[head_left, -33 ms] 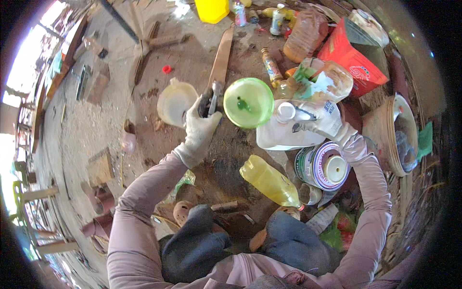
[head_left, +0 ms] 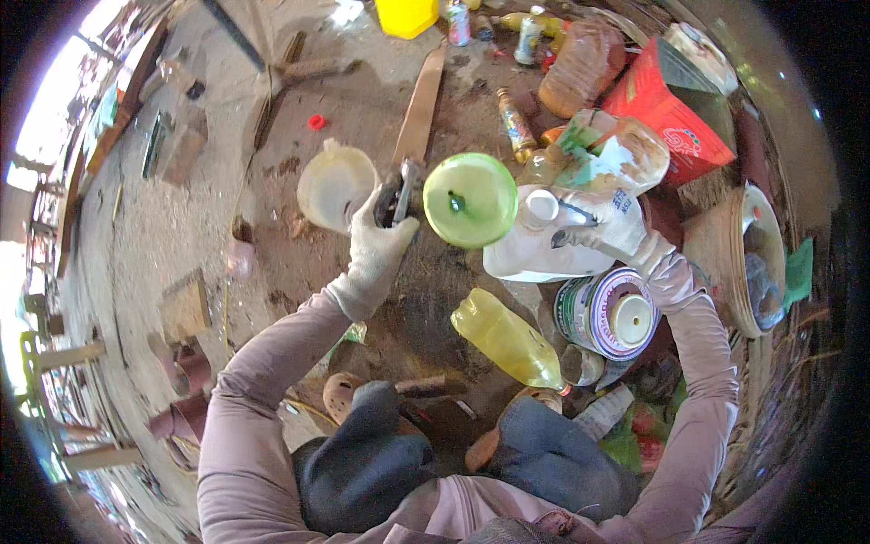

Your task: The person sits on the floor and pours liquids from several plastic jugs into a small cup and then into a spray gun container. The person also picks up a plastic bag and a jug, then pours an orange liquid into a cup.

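Head view: the left hand (head_left: 376, 240), in a pale knitted glove with dark, grimy fingertips, has its fingers bent around a narrow grey tool (head_left: 406, 192) with a metallic sheen; its exact kind is too blurred to tell. The right hand (head_left: 616, 222), gloved alike with printing on the back, is curled around the handle of a jug (head_left: 530, 254), a squarish body of cloudy white plastic with a round, ribbed white cap (head_left: 542, 207). The jug lies in front of the person, right of centre.

Between the hands sits a funnel (head_left: 470, 201) of thin, translucent green plastic, round and smooth-rimmed, with a darker green centre. Its edge overlaps the jug in view; whether they touch cannot be told. Left of the tool is a shallow round tub (head_left: 333, 184) of milky plastic, stained inside. Beyond the left hand runs a flat, tapering plank (head_left: 422, 104) on rough brown ground (head_left: 412, 272).

Nearer the knees lies a yellowish clear bottle (head_left: 509, 340), its walls dented. Beside it, a cylindrical can (head_left: 603, 313) carries a pale disc on its end. Farther right is a ridged, dirty bucket (head_left: 716, 263), tilted, below a creased red box (head_left: 666, 118).
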### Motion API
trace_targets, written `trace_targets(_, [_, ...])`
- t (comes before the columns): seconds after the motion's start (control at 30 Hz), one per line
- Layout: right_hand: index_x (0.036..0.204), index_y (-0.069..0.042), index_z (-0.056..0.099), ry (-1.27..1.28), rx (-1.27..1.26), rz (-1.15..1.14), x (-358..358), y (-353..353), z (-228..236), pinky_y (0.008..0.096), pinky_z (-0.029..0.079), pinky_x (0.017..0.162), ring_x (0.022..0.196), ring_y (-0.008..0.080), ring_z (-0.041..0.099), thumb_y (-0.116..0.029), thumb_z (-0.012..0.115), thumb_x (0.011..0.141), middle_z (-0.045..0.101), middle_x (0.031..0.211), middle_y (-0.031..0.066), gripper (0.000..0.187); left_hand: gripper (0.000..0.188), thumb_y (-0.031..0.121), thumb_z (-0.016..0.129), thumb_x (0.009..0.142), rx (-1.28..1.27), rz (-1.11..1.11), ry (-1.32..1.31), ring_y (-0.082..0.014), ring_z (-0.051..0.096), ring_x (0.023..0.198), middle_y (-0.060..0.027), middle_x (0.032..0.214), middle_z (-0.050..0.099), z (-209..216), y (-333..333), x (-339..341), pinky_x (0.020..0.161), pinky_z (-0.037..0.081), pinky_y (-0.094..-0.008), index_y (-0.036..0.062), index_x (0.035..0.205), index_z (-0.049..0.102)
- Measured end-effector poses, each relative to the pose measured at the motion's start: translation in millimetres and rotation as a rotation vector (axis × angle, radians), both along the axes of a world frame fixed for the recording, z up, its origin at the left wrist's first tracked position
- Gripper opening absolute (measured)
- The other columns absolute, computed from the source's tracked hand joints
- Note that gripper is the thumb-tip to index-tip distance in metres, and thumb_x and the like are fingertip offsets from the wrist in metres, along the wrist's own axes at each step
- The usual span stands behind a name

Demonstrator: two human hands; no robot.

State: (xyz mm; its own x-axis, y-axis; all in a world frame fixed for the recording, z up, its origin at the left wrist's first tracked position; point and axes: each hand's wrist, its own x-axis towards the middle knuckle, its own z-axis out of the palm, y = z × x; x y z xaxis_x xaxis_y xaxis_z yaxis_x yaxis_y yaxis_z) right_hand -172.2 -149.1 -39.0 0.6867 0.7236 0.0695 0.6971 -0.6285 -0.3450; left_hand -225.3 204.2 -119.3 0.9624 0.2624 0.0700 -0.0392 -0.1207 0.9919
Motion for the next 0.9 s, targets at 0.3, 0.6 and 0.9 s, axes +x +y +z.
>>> trace_targets(0.3, [0.133, -0.015, 0.063, -0.017, -0.313, 0.263, 11, 106, 51, 0.0409, 0.053, 0.087, 0.101, 0.0280, 0.070, -0.048, 0.071, 0.083, 0.069, 0.125, 0.0063, 0.061, 0.043, 0.000, 0.065, 0.077, -0.103, 0.156, 0.315, -0.0067, 0.054, 0.077, 0.0004, 0.093, 0.063, -36, 52, -106, 0.070, 0.049, -0.0242, -0.0018, 0.120, 0.062])
trace_targets(0.6, [0.116, -0.015, 0.068, -0.187, -0.791, 0.450, 0, 170, 70, 0.0426, 0.053, 0.063, 0.081, 0.0233, 0.072, -0.035, 0.065, 0.088, 0.073, 0.087, 0.0051, 0.035, 0.051, 0.002, 0.068, 0.075, -0.065, 0.173, 0.465, -0.0061, 0.054, 0.080, 0.0005, 0.096, 0.063, -58, 63, -129, 0.070, 0.047, -0.0214, -0.0018, 0.125, 0.061])
trace_targets(0.9, [0.085, -0.013, 0.072, -0.143, -0.817, 0.408, -13, 200, 70, 0.0424, 0.053, 0.059, 0.071, 0.0252, 0.073, -0.036, 0.053, 0.094, 0.072, 0.074, 0.0073, 0.031, 0.079, 0.020, 0.070, 0.078, 0.039, 0.031, 0.612, -0.0317, 0.053, 0.128, -0.0222, 0.137, 0.053, -67, 60, -123, 0.109, 0.041, -0.0372, -0.0043, 0.146, 0.039])
